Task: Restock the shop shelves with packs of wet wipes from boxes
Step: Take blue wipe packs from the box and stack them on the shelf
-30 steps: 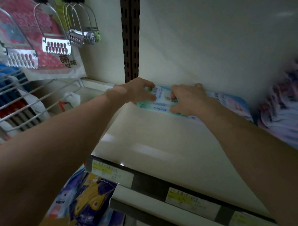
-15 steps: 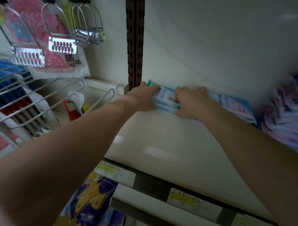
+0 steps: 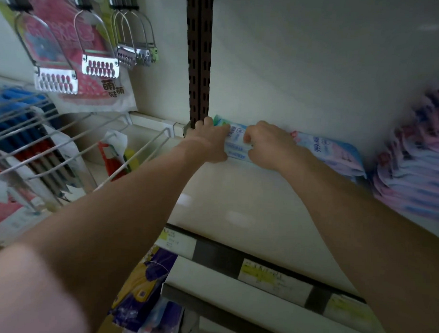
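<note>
- On the left a wire rack (image 3: pixel 52 140) juts from a pale wall, with metal kitchen tools (image 3: pixel 100 68) hanging on hooks above it. A dark slotted upright (image 3: pixel 198 58) parts it from a cream shelf (image 3: pixel 237 206) with a cream back panel.
- In that shelf's back left corner, against the panel, lies the pack of wet wipes (image 3: pixel 235 145). The left hand (image 3: pixel 210 145) curls round its left end; the right hand (image 3: pixel 269 145) clamps its right part, fingers bent over the top.
- Just to the right a second pack (image 3: pixel 333 153) lies flat, then a stack of pink packs (image 3: pixel 412 178). Price labels (image 3: pixel 274 278) line the shelf's front edge.
- The hands cover much of the held pack, and its print is too blurred to read. The stack is smeared and cut off at the right edge.
- The tools are shiny, with toothed, perforated plates. The rack is thin pale rod. The packs are flat, oblong, glossy film. The shelf is smooth with faint glare.
</note>
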`<state>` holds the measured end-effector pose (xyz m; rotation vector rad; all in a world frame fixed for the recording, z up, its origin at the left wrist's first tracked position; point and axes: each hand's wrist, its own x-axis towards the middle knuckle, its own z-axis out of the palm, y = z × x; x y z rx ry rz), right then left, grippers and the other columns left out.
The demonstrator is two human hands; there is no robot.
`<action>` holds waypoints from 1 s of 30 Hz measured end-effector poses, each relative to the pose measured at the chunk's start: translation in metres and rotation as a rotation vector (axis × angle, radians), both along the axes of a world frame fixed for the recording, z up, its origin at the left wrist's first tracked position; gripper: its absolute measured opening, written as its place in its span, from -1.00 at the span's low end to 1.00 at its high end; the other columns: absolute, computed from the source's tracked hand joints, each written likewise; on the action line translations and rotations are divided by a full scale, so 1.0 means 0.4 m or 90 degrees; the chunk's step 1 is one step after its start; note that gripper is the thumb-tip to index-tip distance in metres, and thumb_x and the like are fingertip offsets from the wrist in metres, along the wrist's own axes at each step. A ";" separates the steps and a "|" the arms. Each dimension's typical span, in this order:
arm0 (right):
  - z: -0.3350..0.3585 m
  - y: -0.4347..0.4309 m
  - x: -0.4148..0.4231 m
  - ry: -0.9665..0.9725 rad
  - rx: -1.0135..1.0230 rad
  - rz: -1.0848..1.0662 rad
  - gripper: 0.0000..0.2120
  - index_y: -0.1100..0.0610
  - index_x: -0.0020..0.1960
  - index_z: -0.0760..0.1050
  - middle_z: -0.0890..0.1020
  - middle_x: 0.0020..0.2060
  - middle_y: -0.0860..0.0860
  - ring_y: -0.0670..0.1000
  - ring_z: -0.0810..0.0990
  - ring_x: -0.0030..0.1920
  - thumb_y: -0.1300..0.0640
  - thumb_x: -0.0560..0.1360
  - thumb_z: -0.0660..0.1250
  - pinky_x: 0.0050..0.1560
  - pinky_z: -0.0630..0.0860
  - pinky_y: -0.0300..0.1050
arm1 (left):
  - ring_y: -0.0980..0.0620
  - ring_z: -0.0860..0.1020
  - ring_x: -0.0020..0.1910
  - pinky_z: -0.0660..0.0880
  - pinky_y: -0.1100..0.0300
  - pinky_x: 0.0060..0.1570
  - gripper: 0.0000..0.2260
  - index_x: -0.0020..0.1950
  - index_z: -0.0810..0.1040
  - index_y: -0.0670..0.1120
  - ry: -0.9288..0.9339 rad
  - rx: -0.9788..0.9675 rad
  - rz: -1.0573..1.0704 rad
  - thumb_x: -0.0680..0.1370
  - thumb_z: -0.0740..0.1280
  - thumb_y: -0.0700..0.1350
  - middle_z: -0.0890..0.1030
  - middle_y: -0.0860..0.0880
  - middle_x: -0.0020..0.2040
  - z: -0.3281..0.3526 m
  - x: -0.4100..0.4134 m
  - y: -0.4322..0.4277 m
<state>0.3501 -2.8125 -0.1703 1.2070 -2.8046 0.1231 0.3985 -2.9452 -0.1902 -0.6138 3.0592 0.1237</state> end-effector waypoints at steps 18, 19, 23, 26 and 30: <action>-0.047 0.370 0.396 -0.239 -0.417 -0.231 -0.80 0.05 0.11 0.59 0.63 0.10 0.00 0.00 0.57 0.11 0.15 0.52 0.29 0.09 0.44 -0.21 | 0.09 0.44 -0.44 0.33 0.43 -0.59 -0.82 0.07 0.59 -0.12 0.457 0.811 0.277 0.54 0.25 -0.27 0.52 -0.03 -0.29 0.008 0.393 0.477; -0.050 0.392 0.414 -0.242 -0.416 -0.248 -0.80 0.05 0.10 0.60 0.63 0.09 0.00 0.01 0.58 0.10 0.15 0.51 0.29 0.10 0.46 -0.18 | 0.08 0.44 -0.42 0.33 0.43 -0.58 -0.82 0.07 0.59 -0.11 0.444 0.827 0.269 0.55 0.25 -0.27 0.52 -0.02 -0.29 0.009 0.406 0.495; -0.057 0.477 0.480 -0.252 -0.415 -0.317 -0.80 0.08 0.09 0.61 0.64 0.07 0.02 0.04 0.58 0.08 0.16 0.53 0.27 0.08 0.46 -0.18 | 0.06 0.47 -0.38 0.39 0.41 -0.52 -0.86 0.00 0.59 -0.09 0.398 0.858 0.209 0.57 0.26 -0.24 0.54 -0.03 -0.27 0.004 0.447 0.564; -0.063 0.525 0.531 -0.248 -0.390 -0.386 -0.82 0.09 0.07 0.62 0.64 0.06 0.04 0.09 0.58 0.09 0.15 0.54 0.27 0.04 0.46 -0.17 | 0.00 0.48 -0.33 0.46 0.27 -0.34 -0.89 -0.10 0.60 -0.08 0.334 0.849 0.178 0.55 0.29 -0.22 0.57 -0.08 -0.25 -0.015 0.476 0.610; -0.100 0.576 0.639 -0.217 -0.430 -0.484 -0.88 0.04 -0.07 0.63 0.67 -0.02 0.10 0.16 0.60 0.05 0.15 0.48 0.32 0.06 0.53 -0.07 | 0.00 0.52 -0.22 0.47 0.19 -0.16 -0.93 -0.11 0.59 -0.08 0.277 0.822 0.125 0.52 0.33 -0.19 0.60 -0.12 -0.17 -0.056 0.529 0.645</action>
